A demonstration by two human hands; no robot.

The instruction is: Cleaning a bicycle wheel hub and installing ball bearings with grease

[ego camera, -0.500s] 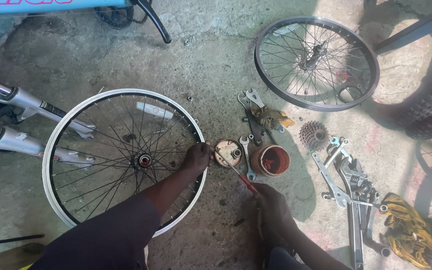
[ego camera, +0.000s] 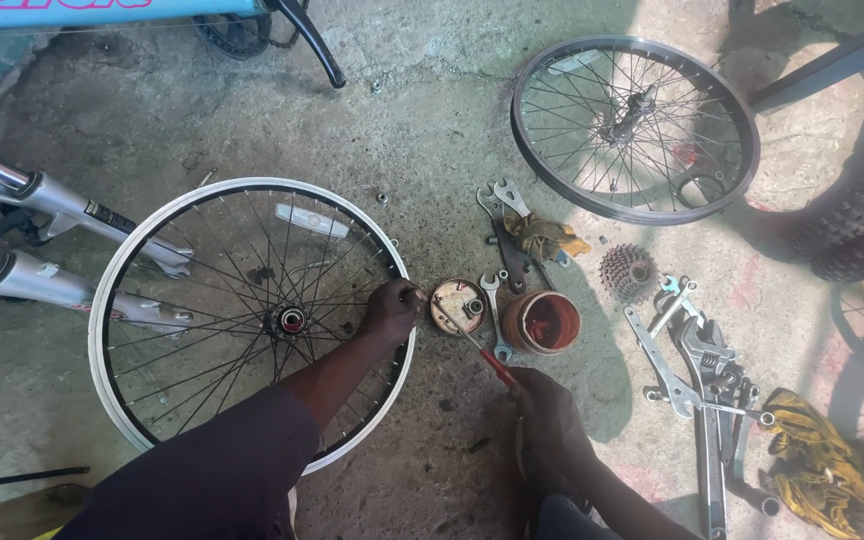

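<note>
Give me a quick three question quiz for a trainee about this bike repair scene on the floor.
1. True or false: the left hand rests at the rim of the white wheel.
2. Which does the right hand hold? A) spanner B) red-handled screwdriver C) rag
3. Fill in: the screwdriver tip reaches into the round ____ beside the orange tub.

Key: 1 true; 2 B; 3 tin.
</note>
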